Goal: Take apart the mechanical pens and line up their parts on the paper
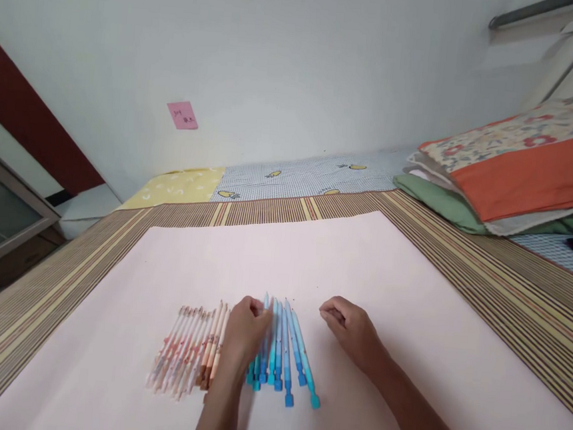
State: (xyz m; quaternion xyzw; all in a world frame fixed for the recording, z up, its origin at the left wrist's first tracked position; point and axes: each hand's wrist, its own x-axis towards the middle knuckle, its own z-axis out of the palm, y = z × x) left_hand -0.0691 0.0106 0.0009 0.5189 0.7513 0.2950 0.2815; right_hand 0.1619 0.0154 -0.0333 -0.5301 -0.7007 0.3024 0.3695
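Several blue pens [289, 349], some light blue and some turquoise, lie side by side in a loose fan on the pale pink sheet [362, 262]. At the left edge of this group, my left hand [249, 325] has its fingers closed at the upper part of a light blue pen [264, 340]; the wrist hides part of the group. My right hand [350, 322] rests on the sheet right of the blue pens, fingers curled in and nothing visible in them. Left of my left hand lie several brown-and-cream pens [214, 342], partly covered by my forearm, beside several whitish-pink pens [179, 349].
Under the sheet is a striped mat [271, 215]. A patterned cloth [310, 171] runs along the wall. Folded bedding with an orange band [530, 176] is stacked at the right. A pink note [182, 115] is stuck on the wall, and a glass-fronted cabinet [0, 210] stands at left.
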